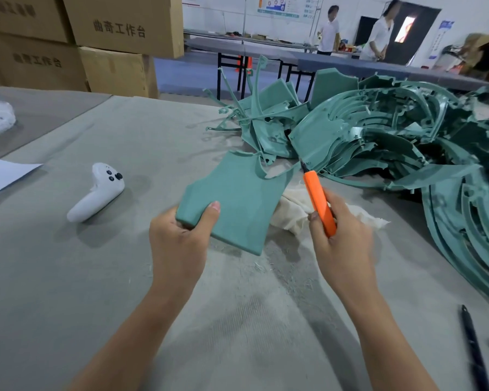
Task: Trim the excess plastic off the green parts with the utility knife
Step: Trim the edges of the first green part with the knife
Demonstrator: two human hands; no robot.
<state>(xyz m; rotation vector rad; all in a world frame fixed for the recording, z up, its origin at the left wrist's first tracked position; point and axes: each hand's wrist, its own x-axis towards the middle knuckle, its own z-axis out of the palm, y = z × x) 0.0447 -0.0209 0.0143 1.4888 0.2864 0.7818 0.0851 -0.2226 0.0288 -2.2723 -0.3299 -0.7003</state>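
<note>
My left hand grips the near corner of a flat green part and holds it tilted above the table, thumb on top. A thin curved strip of excess plastic hangs off the part's far edge. My right hand holds an orange utility knife with its dark blade pointing up and away, just right of the part's far right corner. The blade tip sits in front of the pile of green parts.
A white game controller lies at the left on the grey cloth-covered table. A crumpled cream cloth lies under the part. A black pen is near the right edge. Cardboard boxes are stacked at the back left. Two people stand far off.
</note>
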